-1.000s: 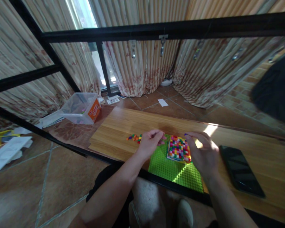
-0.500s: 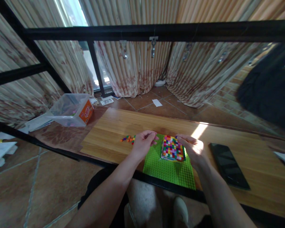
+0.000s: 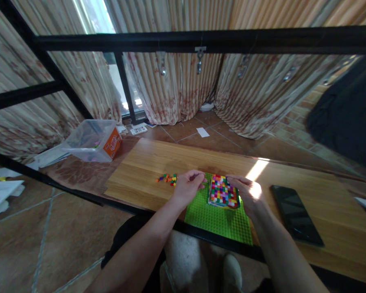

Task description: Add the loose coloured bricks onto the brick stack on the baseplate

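Observation:
A low block of many-coloured building bricks [image 3: 222, 190] sits on the far part of a green studded baseplate [image 3: 219, 224]. My right hand [image 3: 247, 190] curls round the block's right side, its fingertips at the far right corner; the thumb is hidden. Just left of the block, my left hand [image 3: 189, 186] is closed, with thumb and forefinger pinched together above the baseplate's far left part. Whatever sits in that pinch is too small to make out. Beyond the left wrist lies a small scatter of loose bricks [image 3: 167, 178] in orange, green, yellow and other colours.
The wooden table [image 3: 140, 162] carries a dark phone-like slab [image 3: 297, 213] to the right. A clear plastic bin [image 3: 91, 140] with an orange label stands to the left. A black metal bar [image 3: 183, 42] crosses ahead, in front of striped curtains [image 3: 183, 89].
The view has shifted very slightly. Both hands keep nearly the same pose, and a little more of the loose bricks shows beside the left hand.

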The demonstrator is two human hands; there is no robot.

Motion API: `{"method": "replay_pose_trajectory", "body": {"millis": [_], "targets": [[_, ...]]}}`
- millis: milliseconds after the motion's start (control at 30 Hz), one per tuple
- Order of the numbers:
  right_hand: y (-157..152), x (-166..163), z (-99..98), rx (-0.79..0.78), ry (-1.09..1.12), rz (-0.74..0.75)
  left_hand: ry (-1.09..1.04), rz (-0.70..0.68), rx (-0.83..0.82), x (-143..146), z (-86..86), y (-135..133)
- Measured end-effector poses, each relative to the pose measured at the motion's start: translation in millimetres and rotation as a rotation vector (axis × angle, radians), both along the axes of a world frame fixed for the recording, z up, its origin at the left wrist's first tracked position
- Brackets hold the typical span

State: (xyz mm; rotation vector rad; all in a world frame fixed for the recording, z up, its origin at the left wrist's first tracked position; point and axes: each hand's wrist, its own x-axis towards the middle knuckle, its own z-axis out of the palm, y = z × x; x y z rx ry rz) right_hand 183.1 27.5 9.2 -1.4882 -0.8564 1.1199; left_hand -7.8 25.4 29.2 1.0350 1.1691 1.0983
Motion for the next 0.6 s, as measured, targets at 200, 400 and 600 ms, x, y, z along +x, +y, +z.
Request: {"method": "replay_pose_trajectory", "body": {"millis": [200,400,600], "targets": [[0,-1,-0.8,0.009,0.005,0.006,0.258,-0.139,0.178,8,-12.5,-6],[3,0,-4.1,-0.026,0.054,-0.023,0.352,-0.175,0.229,12,-17.8,-12],[-1,-3,-0.7,-0.006,0.033,-0.027,0.373,-0.182,0.252,13,-26.6,-12]]}}
